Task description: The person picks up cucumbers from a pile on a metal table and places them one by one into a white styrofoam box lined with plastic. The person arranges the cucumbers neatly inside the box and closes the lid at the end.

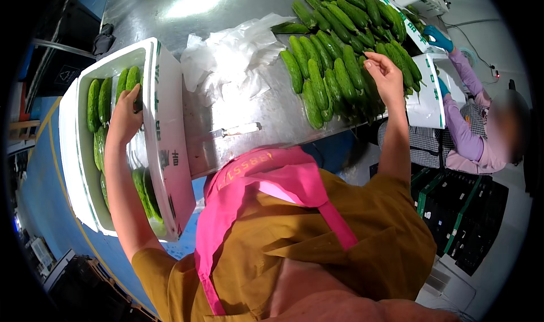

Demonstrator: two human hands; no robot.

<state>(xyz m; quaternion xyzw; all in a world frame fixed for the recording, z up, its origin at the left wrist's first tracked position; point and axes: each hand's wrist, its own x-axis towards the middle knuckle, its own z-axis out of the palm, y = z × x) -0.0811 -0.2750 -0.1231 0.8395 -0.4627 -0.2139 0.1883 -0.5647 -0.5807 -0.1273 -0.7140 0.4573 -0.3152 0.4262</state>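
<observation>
My left hand [124, 117] is inside a white foam box [80, 152], near its inner wall on the table side. Its fingers and thumb close around a dark green cucumber [138, 105], mostly hidden by the hand. Other cucumbers [93, 105] lie along the box floor beside my wrist, and a pair [144, 192] rests at the near end. Over the front of a large cucumber pile [335, 73] on the metal table, my right hand [386, 75] hovers with fingers slightly bent and apart, holding nothing I can see. Thumb and index are close to the cucumbers below.
Crumpled clear plastic [233, 58] spreads on the metal table [144, 7] between box and pile. A knife [238, 130] lies near the front edge. At right, a co-worker's gloved hand [440, 39] touches a foam box [408, 24]; another foam box [427, 92] stands nearer. Black crates [463, 211] stand below.
</observation>
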